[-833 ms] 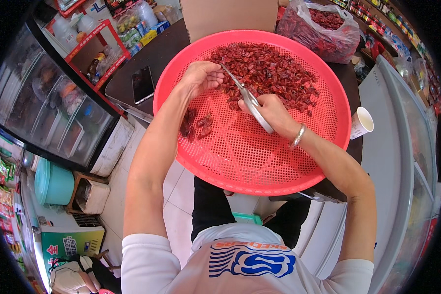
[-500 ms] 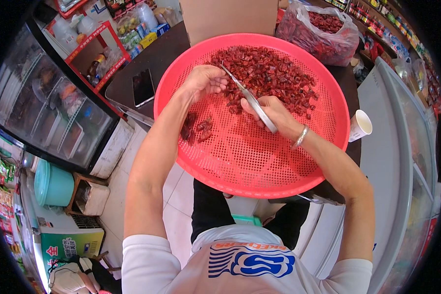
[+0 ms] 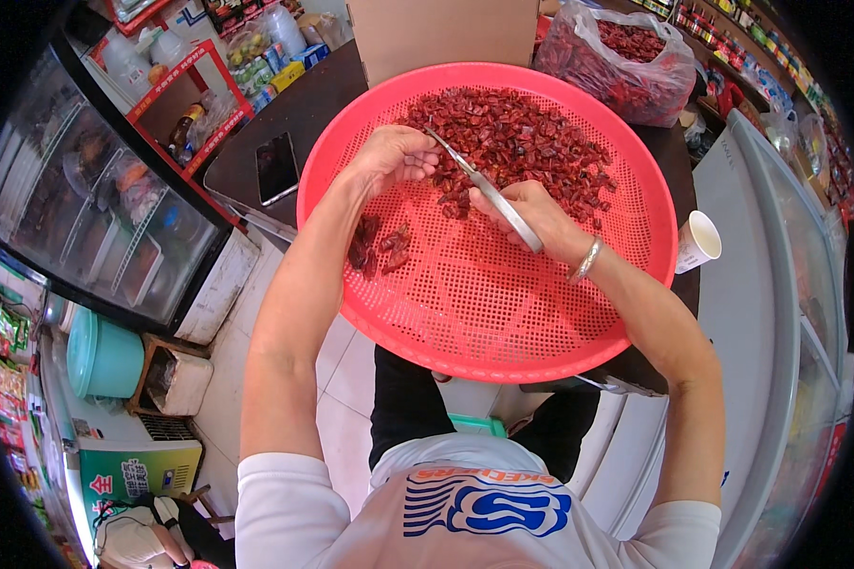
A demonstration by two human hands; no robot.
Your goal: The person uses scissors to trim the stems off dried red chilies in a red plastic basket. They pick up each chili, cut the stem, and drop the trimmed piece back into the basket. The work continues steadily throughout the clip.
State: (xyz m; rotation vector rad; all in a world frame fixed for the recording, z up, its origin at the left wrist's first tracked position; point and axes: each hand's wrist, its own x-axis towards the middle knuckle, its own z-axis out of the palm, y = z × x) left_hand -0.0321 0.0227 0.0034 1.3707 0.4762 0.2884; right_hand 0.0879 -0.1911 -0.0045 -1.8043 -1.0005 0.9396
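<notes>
My left hand [image 3: 400, 159] is over the left side of a round red plastic sieve tray [image 3: 318, 180], fingers closed in a pinch; what they hold is hidden. My right hand [image 3: 533, 220] grips metal scissors [image 3: 487, 190] by the handles, their blades pointing up-left to the left fingertips. Beyond both hands spreads a pile of cut dried red chilies [image 3: 522, 137]. A small group of longer dried chilies [image 3: 389, 251] lies below my left forearm, at the tray's left.
The tray rests on a dark table [image 3: 242, 161] bearing a phone [image 3: 277, 169] and a cardboard box [image 3: 441, 43]. A plastic bag of dried chilies [image 3: 626, 71] is at the back right. A paper cup [image 3: 698, 242] stands right of the tray, beside a chest freezer [image 3: 745, 313].
My right hand and the scissors' handles have shifted slightly to the right. My left hand stays nearly in place, and the chili pile looks the same.
</notes>
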